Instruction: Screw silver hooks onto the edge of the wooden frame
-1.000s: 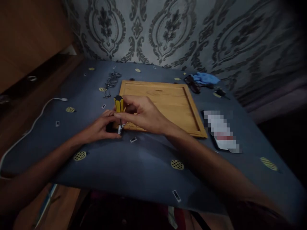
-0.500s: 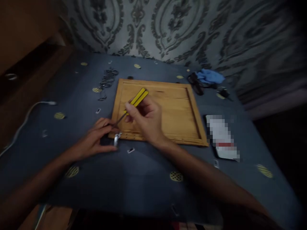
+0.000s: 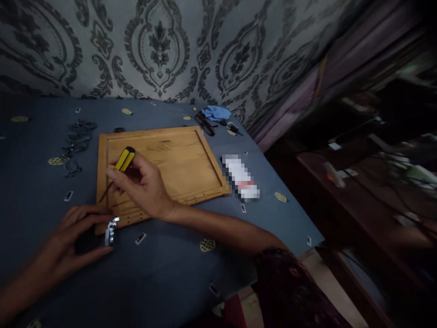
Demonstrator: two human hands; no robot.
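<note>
My right hand [image 3: 143, 184] is closed around the yellow and black handle of a screwdriver [image 3: 123, 158]. The shaft slants down to the left, and its tip is close to the fingers of my left hand [image 3: 80, 237]. My left thumb and fingers are bent around a shiny metal hinge [image 3: 109, 231] at the near left corner of a wooden panel [image 3: 177, 159]. This panel has a raised frame and lies flat, with small dark holes along its near edge. Whether the hinge is fastened to the wood I cannot tell.
A coiled dark cable [image 3: 77, 141] lies left of the panel on the blue patterned cloth [image 3: 164, 273]. Behind its right corner are glasses [image 3: 205, 124], a blue cloth [image 3: 216, 113] and keys [image 3: 232, 127]. A blurred-out white item [image 3: 241, 177] lies on the right. A patterned wall [image 3: 157, 50] rises behind.
My view has swung to the right, bringing a cluttered dark surface into sight. My right hand keeps the screwdriver, which tilts more steeply. My left hand stays at the hinge.
</note>
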